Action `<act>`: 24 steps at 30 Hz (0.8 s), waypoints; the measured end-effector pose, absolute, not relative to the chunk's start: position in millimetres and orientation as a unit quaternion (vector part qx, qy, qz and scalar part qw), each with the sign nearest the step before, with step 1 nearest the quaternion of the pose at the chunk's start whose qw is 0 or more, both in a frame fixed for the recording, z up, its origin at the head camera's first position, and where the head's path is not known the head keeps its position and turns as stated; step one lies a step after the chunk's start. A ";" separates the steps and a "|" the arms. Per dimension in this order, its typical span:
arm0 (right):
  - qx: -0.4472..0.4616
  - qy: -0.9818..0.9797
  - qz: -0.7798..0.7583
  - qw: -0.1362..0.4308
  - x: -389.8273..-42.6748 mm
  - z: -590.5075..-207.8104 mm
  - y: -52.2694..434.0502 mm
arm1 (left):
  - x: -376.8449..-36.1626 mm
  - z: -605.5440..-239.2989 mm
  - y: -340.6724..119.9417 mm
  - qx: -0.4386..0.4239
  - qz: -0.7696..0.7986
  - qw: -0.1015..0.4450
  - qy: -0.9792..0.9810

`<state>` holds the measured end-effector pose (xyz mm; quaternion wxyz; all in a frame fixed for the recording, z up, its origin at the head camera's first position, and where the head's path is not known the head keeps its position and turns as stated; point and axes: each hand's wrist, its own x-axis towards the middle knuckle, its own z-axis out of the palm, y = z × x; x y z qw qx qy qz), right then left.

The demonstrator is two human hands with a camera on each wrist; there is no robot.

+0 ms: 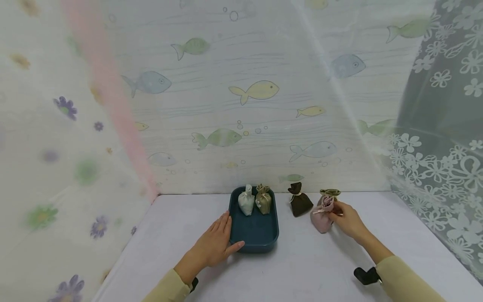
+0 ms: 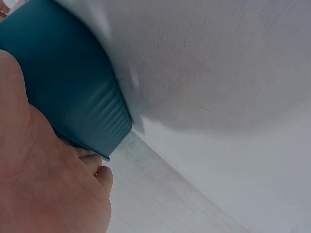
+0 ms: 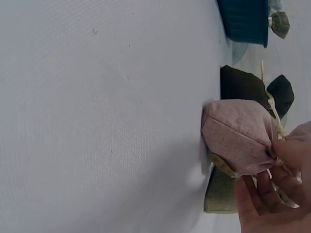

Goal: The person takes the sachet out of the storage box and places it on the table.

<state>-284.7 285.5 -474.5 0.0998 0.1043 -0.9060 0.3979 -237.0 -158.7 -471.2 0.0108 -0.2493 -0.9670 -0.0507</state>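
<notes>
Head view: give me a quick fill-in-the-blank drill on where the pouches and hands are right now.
1. The blue tray holds ____ pouches.
2. The right hand pinches the neck of the ____ pouch.
3. The left hand rests against the tray's ____ side.
4. The dark brown pouch stands on the ____, outside the tray.

Missing words: two; pink; left; table
</notes>
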 end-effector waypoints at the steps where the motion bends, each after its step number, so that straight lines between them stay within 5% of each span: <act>1: 0.103 -0.906 0.397 0.100 -284.2 -474.3 285.8 | -237.1 -471.3 -158.7 -0.249 -0.050 0.010 -0.967; 24: 0.104 -0.904 0.394 0.125 -257.0 -467.0 291.9 | -238.5 -474.8 -159.6 -0.246 -0.055 0.007 -0.968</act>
